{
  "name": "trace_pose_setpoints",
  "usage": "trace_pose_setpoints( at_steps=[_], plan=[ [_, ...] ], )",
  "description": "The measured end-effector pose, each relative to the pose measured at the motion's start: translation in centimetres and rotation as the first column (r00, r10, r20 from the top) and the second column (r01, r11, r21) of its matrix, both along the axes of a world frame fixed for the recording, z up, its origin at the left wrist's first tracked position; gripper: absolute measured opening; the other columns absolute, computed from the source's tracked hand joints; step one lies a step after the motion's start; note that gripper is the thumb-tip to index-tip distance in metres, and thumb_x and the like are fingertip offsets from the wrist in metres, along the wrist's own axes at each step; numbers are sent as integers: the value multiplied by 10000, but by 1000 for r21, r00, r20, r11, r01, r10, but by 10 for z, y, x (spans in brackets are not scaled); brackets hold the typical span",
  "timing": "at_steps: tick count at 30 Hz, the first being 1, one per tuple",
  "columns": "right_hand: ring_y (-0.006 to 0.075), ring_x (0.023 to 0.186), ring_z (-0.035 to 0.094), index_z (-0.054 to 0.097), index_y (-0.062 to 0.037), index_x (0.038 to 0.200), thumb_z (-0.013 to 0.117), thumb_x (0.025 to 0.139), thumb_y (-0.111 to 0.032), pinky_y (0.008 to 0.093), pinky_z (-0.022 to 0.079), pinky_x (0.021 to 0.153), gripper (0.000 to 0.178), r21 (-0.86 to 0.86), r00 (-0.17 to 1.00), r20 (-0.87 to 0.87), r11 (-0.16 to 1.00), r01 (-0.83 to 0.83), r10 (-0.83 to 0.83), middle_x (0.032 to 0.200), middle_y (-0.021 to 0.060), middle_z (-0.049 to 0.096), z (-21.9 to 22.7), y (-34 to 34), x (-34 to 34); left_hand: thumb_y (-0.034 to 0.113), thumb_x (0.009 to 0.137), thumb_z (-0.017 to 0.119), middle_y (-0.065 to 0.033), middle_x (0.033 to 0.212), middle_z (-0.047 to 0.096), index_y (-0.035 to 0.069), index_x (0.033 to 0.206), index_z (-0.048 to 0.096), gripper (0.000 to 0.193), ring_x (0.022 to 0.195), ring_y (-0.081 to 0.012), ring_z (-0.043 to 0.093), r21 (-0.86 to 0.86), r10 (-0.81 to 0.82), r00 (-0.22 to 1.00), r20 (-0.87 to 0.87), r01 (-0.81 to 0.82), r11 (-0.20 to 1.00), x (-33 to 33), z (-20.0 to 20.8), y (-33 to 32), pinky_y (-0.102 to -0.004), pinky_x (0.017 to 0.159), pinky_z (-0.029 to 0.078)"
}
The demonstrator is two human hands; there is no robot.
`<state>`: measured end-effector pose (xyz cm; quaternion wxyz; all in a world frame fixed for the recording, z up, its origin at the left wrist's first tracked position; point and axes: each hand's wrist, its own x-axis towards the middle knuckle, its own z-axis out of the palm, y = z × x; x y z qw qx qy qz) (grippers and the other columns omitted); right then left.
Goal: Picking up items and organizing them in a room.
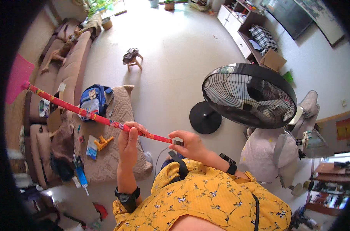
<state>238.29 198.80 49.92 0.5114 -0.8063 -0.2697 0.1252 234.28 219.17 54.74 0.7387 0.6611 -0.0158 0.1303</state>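
A broom (94, 116) with a red, flower-patterned handle lies slantwise across the view. Its flat, fan-shaped pink head (19, 79) is raised at the far left. My left hand (129, 140) is closed round the lower part of the handle, thumb up. At the handle's near end, my right hand (188, 145) pinches the pale end cap (177, 142) between thumb and fingers. Both hands are held in front of my body, above the floor.
A black standing fan (249, 96) is at the right, beside a cloth-covered seat (259, 154). At the left, a blue backpack (93, 101) and a yellow toy (103, 143) lie on a covered low table (123, 104). A person (59, 54) lies on the brown sofa (76, 57). A small stool (134, 63) stands farther off.
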Motion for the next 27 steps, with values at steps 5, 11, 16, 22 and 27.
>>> trace_pose_setpoints(
  at_steps=[5,11,16,22,27],
  plan=[
    [203,780,607,591,-50,990,700,734,-203,286,485,614,318,-23,996,-24,997,80,-81,928,97,621,-4,26,60,228,954,391,-57,802,531,41,919,475,208,773,-137,516,-13,-60,998,-8,60,998,78,-10,46,-291,747,429],
    [161,834,598,576,-25,1012,710,731,-131,243,509,642,329,72,989,-84,989,126,-120,907,74,586,-24,64,162,251,955,384,-48,797,528,35,922,478,238,763,-124,510,36,34,999,3,-34,999,188,-17,96,-283,730,424],
    [105,702,513,588,-28,995,677,770,-142,218,418,562,268,121,963,-147,962,244,-225,886,49,568,-21,80,241,269,951,394,-39,787,528,39,902,484,253,759,-115,504,161,131,990,-50,-121,979,283,-14,134,-265,741,408],
    [52,580,382,597,-48,981,651,785,-163,200,352,539,233,155,859,-264,860,486,-438,827,-2,550,-32,89,318,252,954,391,-45,777,514,41,907,472,231,730,-130,487,228,118,991,68,-131,965,420,-43,150,-270,731,406],
    [110,662,501,602,-45,967,631,801,-171,241,406,595,210,78,676,-354,700,710,-646,860,47,605,-49,94,394,242,949,405,-46,797,516,47,894,473,215,742,-123,505,220,-44,999,23,38,975,545,-58,137,-271,729,418]
  ],
)
